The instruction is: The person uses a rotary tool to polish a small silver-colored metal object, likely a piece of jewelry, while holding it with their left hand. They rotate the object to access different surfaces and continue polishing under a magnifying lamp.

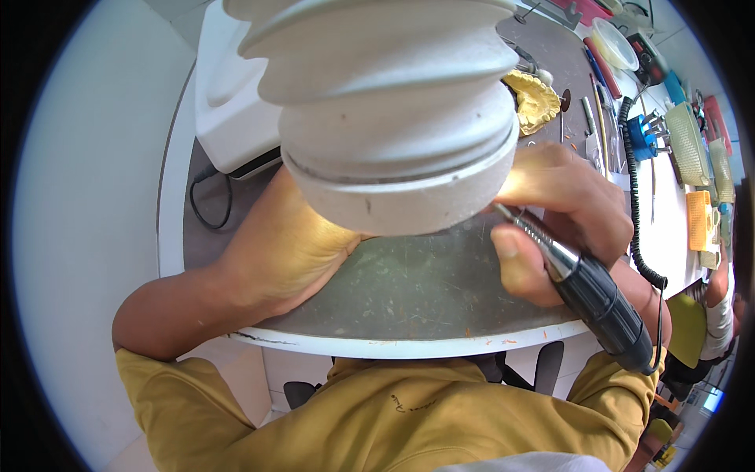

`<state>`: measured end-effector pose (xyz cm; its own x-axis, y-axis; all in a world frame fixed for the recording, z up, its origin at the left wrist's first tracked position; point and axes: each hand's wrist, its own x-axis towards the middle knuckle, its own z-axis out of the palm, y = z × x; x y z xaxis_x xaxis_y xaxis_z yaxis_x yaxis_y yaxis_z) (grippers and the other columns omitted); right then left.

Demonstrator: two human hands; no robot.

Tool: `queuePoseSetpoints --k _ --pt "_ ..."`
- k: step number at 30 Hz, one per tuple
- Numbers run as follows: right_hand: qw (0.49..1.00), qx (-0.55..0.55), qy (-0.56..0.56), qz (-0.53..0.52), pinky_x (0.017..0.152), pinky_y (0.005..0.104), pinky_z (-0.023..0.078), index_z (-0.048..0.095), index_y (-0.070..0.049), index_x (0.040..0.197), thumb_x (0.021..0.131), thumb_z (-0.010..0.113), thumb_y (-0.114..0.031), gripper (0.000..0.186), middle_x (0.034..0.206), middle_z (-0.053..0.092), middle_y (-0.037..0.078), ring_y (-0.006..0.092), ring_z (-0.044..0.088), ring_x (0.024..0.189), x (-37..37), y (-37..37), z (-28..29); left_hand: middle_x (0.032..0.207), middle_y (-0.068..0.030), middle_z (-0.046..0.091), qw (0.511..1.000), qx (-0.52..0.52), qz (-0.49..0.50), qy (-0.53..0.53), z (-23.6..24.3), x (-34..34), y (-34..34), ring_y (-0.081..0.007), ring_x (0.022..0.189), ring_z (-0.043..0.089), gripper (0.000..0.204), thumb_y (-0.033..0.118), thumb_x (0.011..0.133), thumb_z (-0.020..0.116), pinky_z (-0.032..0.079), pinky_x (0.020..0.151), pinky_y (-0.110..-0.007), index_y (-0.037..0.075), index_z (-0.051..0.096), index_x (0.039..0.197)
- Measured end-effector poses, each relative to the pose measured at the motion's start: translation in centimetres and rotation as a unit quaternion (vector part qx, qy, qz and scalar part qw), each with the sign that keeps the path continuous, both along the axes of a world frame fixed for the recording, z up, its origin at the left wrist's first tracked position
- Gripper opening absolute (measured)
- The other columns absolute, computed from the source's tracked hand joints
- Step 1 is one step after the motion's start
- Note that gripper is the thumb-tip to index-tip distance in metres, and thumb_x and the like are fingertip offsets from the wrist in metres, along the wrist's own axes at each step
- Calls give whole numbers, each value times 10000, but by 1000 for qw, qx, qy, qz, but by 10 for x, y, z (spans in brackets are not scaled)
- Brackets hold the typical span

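Right hand [578, 200] is wrapped pen-style round the black handpiece [588, 289] at near right, probably for fine control. Left hand [303, 240] is partly behind the white hose [393, 141], so can't tell its grip.

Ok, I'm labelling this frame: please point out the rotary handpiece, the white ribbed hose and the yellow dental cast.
Rotary handpiece [598, 300], head view: its black grip.
White ribbed hose [393, 102], head view: its corrugated middle.
Yellow dental cast [536, 102], head view: its curved body.
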<state>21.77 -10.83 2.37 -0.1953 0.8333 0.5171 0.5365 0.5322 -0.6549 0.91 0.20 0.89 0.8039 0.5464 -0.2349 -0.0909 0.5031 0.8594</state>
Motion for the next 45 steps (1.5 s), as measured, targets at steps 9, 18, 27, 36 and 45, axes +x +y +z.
queuePoseSetpoints --k 9,18,27,36,45 --pt "998 -9 57 24 745 297 439 497 -37 1047 828 693 41 304 942 600 140 186 600 838 -4 -1 -9 1070 -134 627 997 41 -64 3 7 -3 3 -150 927 654 365 97 980 557 557 834 -244 -68 492 1300" --pt "999 36 4 24 716 294 496 511 -24 1043 830 712 18 297 922 629 147 206 658 862 -4 4 -8 1030 -118 638 998 18 -59 7 3 -7 4 -131 900 660 371 110 1004 516 562 809 -234 -77 479 1323" --pt "999 36 1 27 710 325 541 532 -30 1040 809 721 30 305 927 649 157 218 682 835 -6 4 -9 1019 -114 644 995 68 -62 29 2 -8 4 -131 900 663 379 128 1005 523 565 802 -229 -75 482 1321" --pt "999 38 -1 15 662 305 543 538 -28 1033 803 731 29 305 901 661 145 215 688 785 -9 5 -10 1019 -105 640 996 67 -62 16 0 -8 3 -120 892 650 379 149 998 544 551 810 -234 -68 500 1305" --pt "998 53 26 19 630 298 527 562 -14 995 802 734 21 261 886 663 146 215 689 782 -10 8 -14 1018 -94 631 997 48 -64 23 -1 -9 3 -107 896 637 384 168 994 558 539 823 -239 -62 507 1297"
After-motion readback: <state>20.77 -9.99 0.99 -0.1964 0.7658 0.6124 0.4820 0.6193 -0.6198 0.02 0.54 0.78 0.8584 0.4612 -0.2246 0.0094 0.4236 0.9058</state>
